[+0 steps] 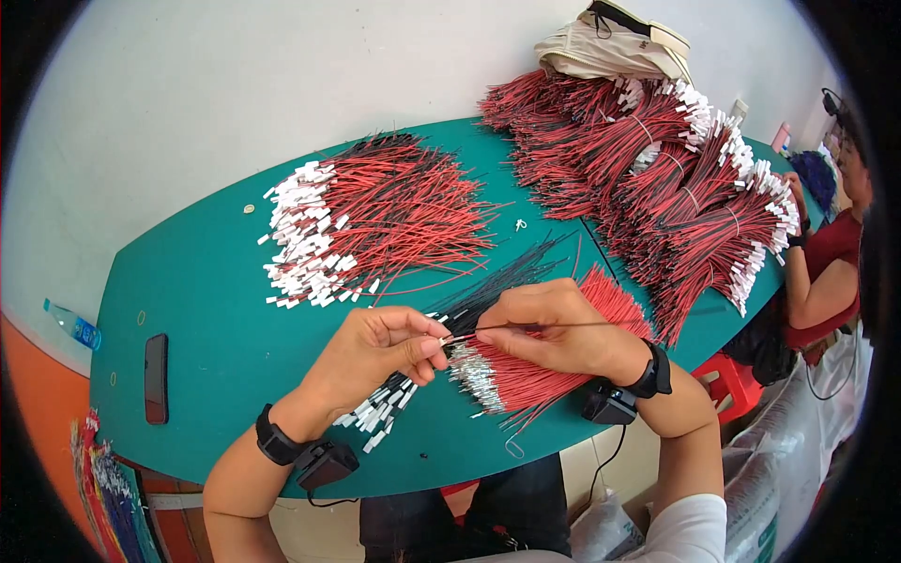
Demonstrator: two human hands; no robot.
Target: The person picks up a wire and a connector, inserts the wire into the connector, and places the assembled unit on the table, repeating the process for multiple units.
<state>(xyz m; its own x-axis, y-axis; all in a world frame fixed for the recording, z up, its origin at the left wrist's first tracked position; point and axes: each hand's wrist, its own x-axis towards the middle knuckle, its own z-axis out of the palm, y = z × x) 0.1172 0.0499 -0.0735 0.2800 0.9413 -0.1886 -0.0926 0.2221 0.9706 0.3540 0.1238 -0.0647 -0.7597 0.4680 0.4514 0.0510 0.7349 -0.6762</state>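
1. Black wire, thin and straight, is pinched by the fingertips of both hands just above the near edge of the green table, its tip meeting a small white connector too tiny to make out clearly.
2. Left hand closes thumb and forefinger on the connector end; its other fingers curl under and are partly hidden.
3. Right hand grips the wire along its length, fingers folded over it; the palm side cannot be seen.
4. Both wrists wear black bands, and each band carries a small black device with a cable that drops below the table edge.
5. Beneath the hands lies a loose bundle of red wires with bare metal tips, partly covered by the right hand, and black wires with white connectors poke out under the left hand.
6. Toward the far side of the table sits a fanned pile of red-and-black leads with white ends; to its right, a larger heap of tied red bundles hides part of a beige bag.
7. A dark phone rests at the table's left end, and a plastic bottle lies beyond that edge.
8. A second person in a red top sits at the table's right end, cut off by the frame's dark rim.
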